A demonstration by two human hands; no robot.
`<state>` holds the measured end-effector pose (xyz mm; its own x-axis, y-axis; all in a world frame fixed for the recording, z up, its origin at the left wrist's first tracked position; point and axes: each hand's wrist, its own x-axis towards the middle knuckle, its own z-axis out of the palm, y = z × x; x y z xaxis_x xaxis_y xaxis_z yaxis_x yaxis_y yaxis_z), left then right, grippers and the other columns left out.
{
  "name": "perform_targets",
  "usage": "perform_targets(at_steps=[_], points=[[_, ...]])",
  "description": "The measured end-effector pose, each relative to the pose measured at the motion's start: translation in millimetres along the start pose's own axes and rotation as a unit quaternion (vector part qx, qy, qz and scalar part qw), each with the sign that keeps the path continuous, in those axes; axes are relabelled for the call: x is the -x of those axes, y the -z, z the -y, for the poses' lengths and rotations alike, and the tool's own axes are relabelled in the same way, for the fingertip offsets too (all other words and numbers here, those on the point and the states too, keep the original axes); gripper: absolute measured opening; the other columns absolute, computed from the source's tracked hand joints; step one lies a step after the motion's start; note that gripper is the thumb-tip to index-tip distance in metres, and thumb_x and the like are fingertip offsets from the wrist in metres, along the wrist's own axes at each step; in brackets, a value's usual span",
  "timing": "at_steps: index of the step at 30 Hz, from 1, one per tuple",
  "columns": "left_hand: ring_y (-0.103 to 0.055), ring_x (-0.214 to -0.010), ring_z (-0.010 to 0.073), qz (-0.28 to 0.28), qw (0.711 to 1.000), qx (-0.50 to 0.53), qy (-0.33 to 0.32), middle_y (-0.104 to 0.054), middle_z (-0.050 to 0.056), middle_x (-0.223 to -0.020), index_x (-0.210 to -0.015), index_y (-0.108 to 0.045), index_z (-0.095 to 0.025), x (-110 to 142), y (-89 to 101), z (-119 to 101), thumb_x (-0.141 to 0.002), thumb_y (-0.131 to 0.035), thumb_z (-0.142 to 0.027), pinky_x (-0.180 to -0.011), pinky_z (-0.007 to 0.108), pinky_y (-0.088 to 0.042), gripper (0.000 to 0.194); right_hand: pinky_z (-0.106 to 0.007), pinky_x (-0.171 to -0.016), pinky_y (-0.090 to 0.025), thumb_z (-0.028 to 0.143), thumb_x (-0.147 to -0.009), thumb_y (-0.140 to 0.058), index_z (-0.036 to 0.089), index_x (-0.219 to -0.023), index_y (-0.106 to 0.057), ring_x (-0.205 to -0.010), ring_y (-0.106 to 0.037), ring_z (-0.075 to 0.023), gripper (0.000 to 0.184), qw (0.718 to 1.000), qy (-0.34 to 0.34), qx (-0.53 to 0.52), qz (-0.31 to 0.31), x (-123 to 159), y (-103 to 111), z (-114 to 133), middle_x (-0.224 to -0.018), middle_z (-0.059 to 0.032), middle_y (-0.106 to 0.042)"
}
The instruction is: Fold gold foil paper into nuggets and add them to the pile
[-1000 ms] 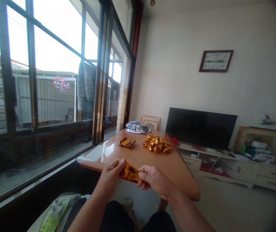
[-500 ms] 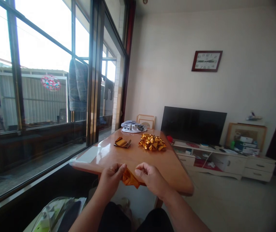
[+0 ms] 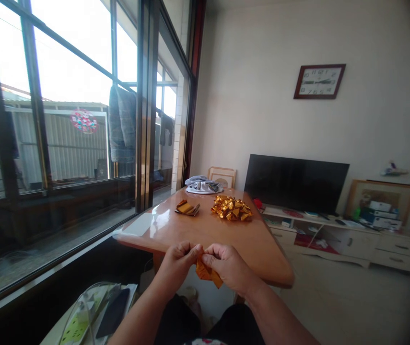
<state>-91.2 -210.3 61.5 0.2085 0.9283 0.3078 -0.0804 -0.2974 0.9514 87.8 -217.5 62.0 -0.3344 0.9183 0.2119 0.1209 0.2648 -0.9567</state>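
Note:
A piece of gold foil paper (image 3: 207, 275), creased and partly folded, hangs between my two hands just in front of the table's near edge. My left hand (image 3: 180, 262) is closed in a pinch at the paper's upper left corner. Right beside it, my right hand (image 3: 230, 268) pinches the paper's upper part between thumb and forefinger. The fingertips of both hands almost touch. Farther back on the wooden table (image 3: 222, 239) lie a small stack of gold paper sheets (image 3: 186, 208) and, to its right, a heap of folded gold foil pieces (image 3: 232, 209).
Grey and white cloth (image 3: 203, 185) lies at the table's far end. Large windows (image 3: 75, 120) run along the left. A television (image 3: 296, 184) stands on a low white cabinet (image 3: 361, 245) at the right. Lower left, a green power strip (image 3: 77, 323) lies near a dark flat object (image 3: 113, 311).
My right hand has come in against the left and now grips the foil paper, which it was apart from before. The view has turned slightly left.

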Motion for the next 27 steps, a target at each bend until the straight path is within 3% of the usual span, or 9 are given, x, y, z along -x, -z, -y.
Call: perform_targets(at_steps=[7, 11, 16, 23, 27], points=[[-0.041, -0.054, 0.0099, 0.003, 1.000, -0.012, 0.007, -0.051, -0.002, -0.057, -0.061, -0.058, -0.016, 0.5, -0.3, -2.4, -0.086, -0.063, -0.057, -0.051, 0.022, -0.031, 0.048, -0.027, -0.065, -0.048, 0.054, -0.080, -0.073, 0.014, -0.088, -0.070, -0.070, -0.060, -0.0149, 0.041, 0.999, -0.012, -0.049, 0.008, 2.6, 2.5, -1.4, -0.081, -0.0039, -0.068], [-0.048, -0.056, 0.0115, -0.019, 0.999, 0.043, 0.019, -0.059, 0.001, -0.061, -0.079, -0.069, -0.015, -1.9, 0.4, -0.4, -0.089, -0.060, -0.058, -0.055, 0.023, -0.036, 0.045, -0.028, -0.069, -0.049, 0.053, -0.079, -0.074, 0.015, -0.087, -0.070, -0.074, -0.061, -0.0157, 0.039, 0.997, -0.015, -0.080, 0.008, 3.7, 1.2, 1.0, -0.083, -0.0038, -0.069], [-0.053, -0.061, 0.0130, -0.028, 0.997, 0.066, 0.016, -0.065, 0.005, -0.069, -0.090, -0.070, -0.014, -4.0, 2.6, 4.2, -0.092, -0.056, -0.057, -0.060, 0.024, -0.041, 0.045, -0.027, -0.069, -0.049, 0.049, -0.081, -0.074, 0.015, -0.089, -0.070, -0.072, -0.063, -0.0157, 0.035, 0.994, -0.006, -0.113, -0.010, 3.1, 0.4, -0.8, -0.081, -0.0039, -0.071], [-0.046, -0.062, 0.0104, 0.010, 0.999, 0.049, 0.004, -0.057, 0.000, -0.067, -0.077, -0.065, -0.015, 1.1, 2.4, -1.2, -0.086, -0.069, -0.044, -0.060, 0.022, -0.037, 0.031, -0.026, -0.064, -0.047, 0.047, -0.084, -0.072, 0.014, -0.091, -0.072, -0.068, -0.061, -0.0142, 0.034, 0.994, 0.015, -0.106, -0.021, 3.5, -1.1, 0.7, -0.079, -0.0044, -0.071], [-0.044, -0.062, 0.0102, 0.022, 0.996, 0.086, 0.002, -0.053, -0.001, -0.065, -0.071, -0.061, -0.015, 1.4, 2.0, 0.8, -0.088, -0.067, -0.040, -0.061, 0.022, -0.036, 0.031, -0.026, -0.065, -0.047, 0.048, -0.083, -0.073, 0.015, -0.091, -0.073, -0.068, -0.059, -0.0135, 0.034, 0.995, 0.033, -0.096, -0.018, 4.0, -3.4, 2.8, -0.078, -0.0034, -0.069]])
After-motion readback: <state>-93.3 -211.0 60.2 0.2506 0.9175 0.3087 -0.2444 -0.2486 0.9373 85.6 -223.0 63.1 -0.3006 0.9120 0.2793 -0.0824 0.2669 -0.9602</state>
